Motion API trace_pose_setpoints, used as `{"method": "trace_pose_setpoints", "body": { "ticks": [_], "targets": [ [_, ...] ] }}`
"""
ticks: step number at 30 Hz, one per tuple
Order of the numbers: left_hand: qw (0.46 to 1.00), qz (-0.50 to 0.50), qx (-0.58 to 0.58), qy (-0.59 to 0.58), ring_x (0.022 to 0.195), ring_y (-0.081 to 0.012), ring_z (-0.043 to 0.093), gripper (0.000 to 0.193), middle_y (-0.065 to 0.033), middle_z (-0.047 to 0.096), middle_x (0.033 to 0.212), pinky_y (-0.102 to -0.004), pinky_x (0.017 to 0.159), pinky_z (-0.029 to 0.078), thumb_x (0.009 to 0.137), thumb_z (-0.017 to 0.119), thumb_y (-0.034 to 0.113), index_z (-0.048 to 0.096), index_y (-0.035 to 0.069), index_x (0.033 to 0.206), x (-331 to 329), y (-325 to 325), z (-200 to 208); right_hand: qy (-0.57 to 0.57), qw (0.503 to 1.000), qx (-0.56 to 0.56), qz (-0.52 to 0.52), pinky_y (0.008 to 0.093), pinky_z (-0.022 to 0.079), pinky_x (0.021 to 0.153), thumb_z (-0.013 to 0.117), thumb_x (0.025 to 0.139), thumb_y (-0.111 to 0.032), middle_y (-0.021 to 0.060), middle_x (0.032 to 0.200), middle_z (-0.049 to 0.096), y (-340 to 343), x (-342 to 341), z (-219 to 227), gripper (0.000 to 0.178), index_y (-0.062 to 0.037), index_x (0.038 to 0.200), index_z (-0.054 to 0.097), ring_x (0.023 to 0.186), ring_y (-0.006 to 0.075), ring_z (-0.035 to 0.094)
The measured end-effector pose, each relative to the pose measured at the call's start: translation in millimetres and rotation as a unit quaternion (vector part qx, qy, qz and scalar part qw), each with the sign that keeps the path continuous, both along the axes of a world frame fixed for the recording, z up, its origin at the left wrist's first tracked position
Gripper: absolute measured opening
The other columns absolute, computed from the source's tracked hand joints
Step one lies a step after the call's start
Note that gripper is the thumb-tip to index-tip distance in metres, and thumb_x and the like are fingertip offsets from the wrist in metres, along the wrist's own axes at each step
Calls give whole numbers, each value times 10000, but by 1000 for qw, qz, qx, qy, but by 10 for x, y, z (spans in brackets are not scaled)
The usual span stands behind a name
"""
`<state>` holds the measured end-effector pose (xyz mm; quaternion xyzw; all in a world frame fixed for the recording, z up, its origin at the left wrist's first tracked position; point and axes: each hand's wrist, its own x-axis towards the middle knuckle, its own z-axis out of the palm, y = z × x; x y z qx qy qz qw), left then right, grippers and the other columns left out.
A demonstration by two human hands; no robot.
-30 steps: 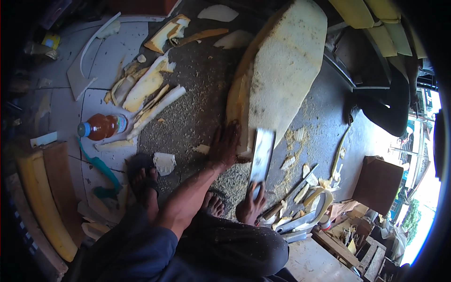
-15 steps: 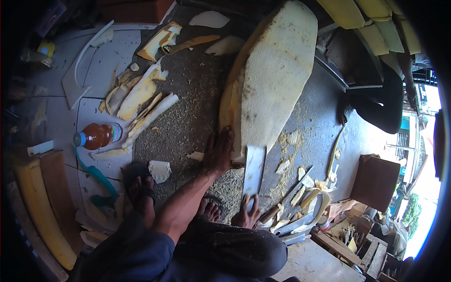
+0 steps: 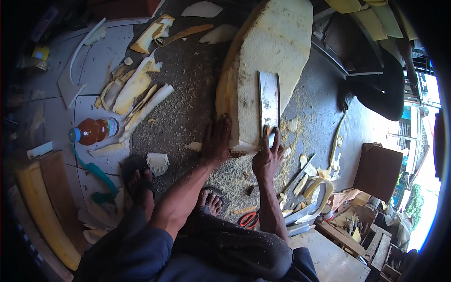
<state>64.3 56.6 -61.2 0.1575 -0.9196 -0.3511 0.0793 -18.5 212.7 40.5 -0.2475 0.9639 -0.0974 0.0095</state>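
Observation:
A long, angular block of cream foam (image 3: pixel 263 51) lies ahead of me, its near end towards my feet. My left hand (image 3: pixel 217 143) rests against the near left side of the block, fingers stretched out along it. In my right hand (image 3: pixel 268 157) is a wide flat metal blade (image 3: pixel 269 101), gripped at its near end with the fingers wrapped round it. The blade lies lengthwise over the near right part of the block's top and points away from me. Whether it has teeth, I cannot tell.
Foam offcuts (image 3: pixel 136 89) and pale crumbs litter the dark floor. An orange-brown drink bottle (image 3: pixel 94 131) lies at left. Red-handled scissors (image 3: pixel 248 219) are near my right forearm. Further right are curled strips (image 3: pixel 324 192), a brown box (image 3: pixel 378 171) and wood scraps (image 3: pixel 376 249).
My right hand has moved forward with the blade, which now reaches far over the top of the block instead of only its near edge. My left hand stays at the block's side.

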Motion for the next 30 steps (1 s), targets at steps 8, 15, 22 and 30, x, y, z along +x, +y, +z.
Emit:
{"method": "trace_pose_setpoints", "body": {
  "ticks": [8, 15, 22, 30],
  "targets": [
    [1000, -2, -1, 23, 1581, -432, 260, 766, -309, 277, 1677, -629, 1268, 186, 957, 531, 109, 203, -118, 1611, 32, 39, -87, 64, 998, 29, 0, 510, 409, 1068, 546, 764, 81, 252, 1589, 450, 771, 1169, -260, 743, -117, 1476, 619, 1178, 405, 548],
    [999, 5, 2, 46, 1599, -372, 258, 720, -265, 308, 1682, -608, 1284, 169, 1012, 506, 188, 232, -70, 1626, 39, -81, -94, 15, 1000, 26, -3, 536, 418, 1083, 542, 777, 76, 288, 1591, 425, 851, 1036, -227, 754, -97, 1511, 560, 1329, 443, 498],
    [999, 12, 4, 39, 1609, -376, 226, 717, -270, 264, 1700, -612, 1284, 161, 1019, 479, 199, 224, -77, 1629, -29, 57, -125, 16, 999, 29, -28, 525, 412, 1086, 531, 740, 80, 219, 1624, 433, 201, -298, -10, 790, -125, 1501, 582, 1308, 411, 490],
    [1000, -17, -5, 15, 1579, -491, 222, 767, -359, 243, 1670, -635, 1270, 160, 985, 485, 135, 147, -146, 1613, 56, 4, 7, 19, 999, 18, -41, 520, 398, 1103, 541, 802, 46, 219, 1605, 455, 760, 1506, 90, 712, -179, 1473, 622, 1298, 391, 510]
  ]
}}
